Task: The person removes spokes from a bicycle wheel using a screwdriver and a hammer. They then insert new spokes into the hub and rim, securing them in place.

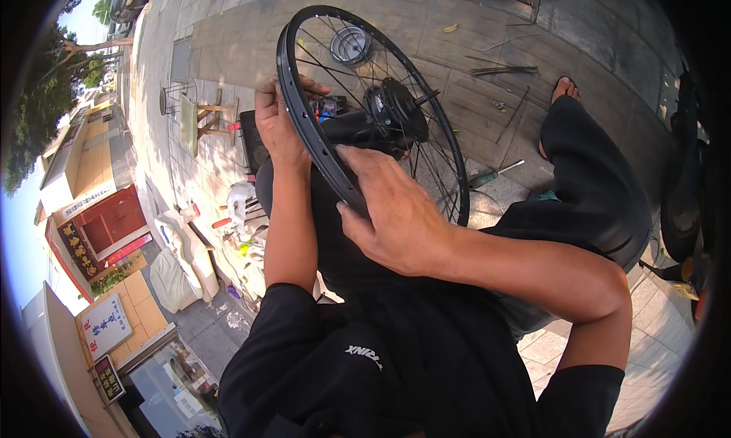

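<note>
A black spoked bicycle wheel [311,137] stands tilted over my lap, its drilled rim facing me. At its middle sits a thick black hub [396,109] with an axle sticking out; spokes run from it to the rim. My left hand [283,122] grips the rim on its left side, thumb and fingers on either side of it. Lower down, my right hand [400,210] is closed around the near part of the rim, its fingertips partly hidden. Whether either hand also pinches a small part cannot be seen.
On the paving lie a round metal tin [350,44], a bundle of thin dark rods [504,70] and a screwdriver [487,179]. Loose tools and a white-covered seat [183,263] are at left, near a small wooden stool [209,122]. A parked two-wheeler [681,187] edges the right.
</note>
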Demonstrator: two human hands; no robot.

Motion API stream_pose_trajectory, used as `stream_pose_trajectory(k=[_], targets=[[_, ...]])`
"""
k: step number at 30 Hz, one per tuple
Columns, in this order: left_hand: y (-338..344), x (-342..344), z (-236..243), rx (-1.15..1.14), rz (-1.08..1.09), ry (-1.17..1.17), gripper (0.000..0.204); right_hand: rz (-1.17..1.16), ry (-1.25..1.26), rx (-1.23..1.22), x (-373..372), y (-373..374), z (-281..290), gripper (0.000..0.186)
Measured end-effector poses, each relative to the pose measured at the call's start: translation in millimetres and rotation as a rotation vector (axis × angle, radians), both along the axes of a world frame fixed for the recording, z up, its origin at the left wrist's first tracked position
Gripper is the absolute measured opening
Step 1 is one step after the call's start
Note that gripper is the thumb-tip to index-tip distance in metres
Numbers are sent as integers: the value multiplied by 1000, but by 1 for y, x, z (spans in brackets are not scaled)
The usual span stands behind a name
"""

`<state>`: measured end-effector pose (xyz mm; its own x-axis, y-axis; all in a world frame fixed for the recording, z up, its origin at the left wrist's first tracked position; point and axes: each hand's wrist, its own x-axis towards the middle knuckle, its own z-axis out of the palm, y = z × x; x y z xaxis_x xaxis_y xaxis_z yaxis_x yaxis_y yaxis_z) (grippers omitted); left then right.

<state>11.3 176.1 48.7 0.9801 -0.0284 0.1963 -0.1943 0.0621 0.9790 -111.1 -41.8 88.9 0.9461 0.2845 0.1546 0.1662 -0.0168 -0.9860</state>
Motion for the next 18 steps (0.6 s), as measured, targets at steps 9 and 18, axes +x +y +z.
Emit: stream_pose_trajectory(k=[9, 18], targets=[[-11, -39, 10, 73, -273, -30, 25, -24, -52, -95, 30, -29, 9, 63], [-33, -73, 13, 475, -418, -307, 15, -27, -143, -360, 49, -64, 12, 53]])
